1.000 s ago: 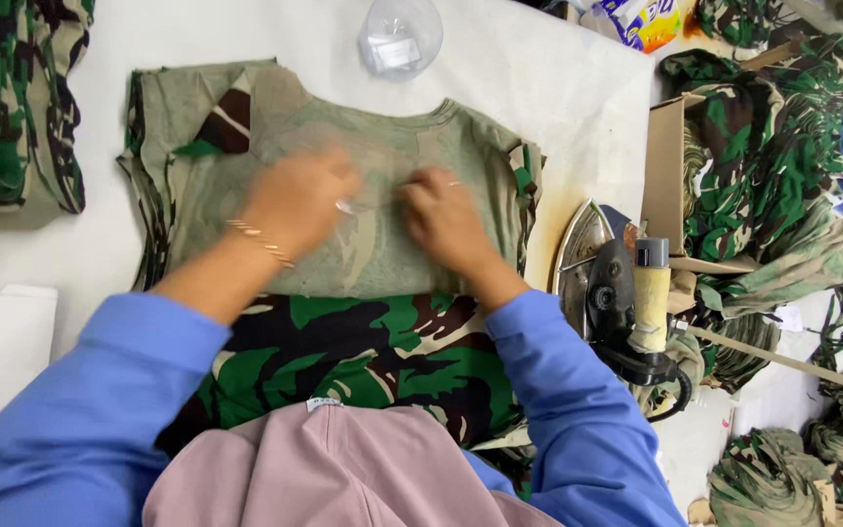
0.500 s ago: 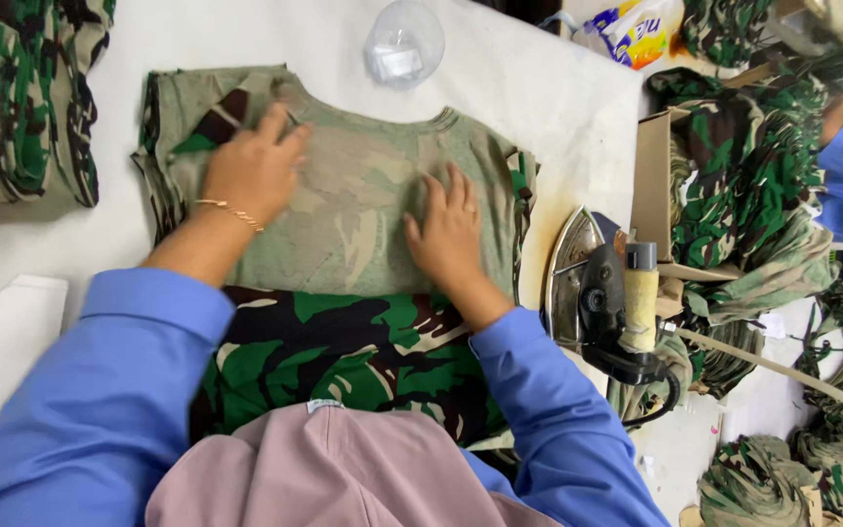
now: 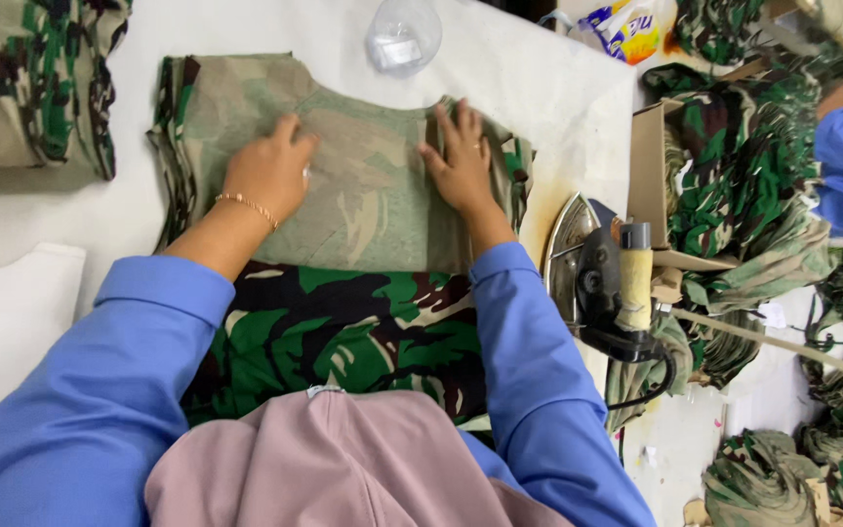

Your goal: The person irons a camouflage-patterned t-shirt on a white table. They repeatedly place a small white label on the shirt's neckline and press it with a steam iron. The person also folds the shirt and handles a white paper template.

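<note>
Fingers of both hands lie spread and flat, gripping nothing: the left hand presses the pale inside-out camouflage cloth near its far left part, the right hand holds down its far right edge. That cloth lies on the white bench, toward the far edge, over a darker camouflage piece. This looks like smoothing a fold. An iron stands at the bench's right edge, just beside the right forearm.
</note>
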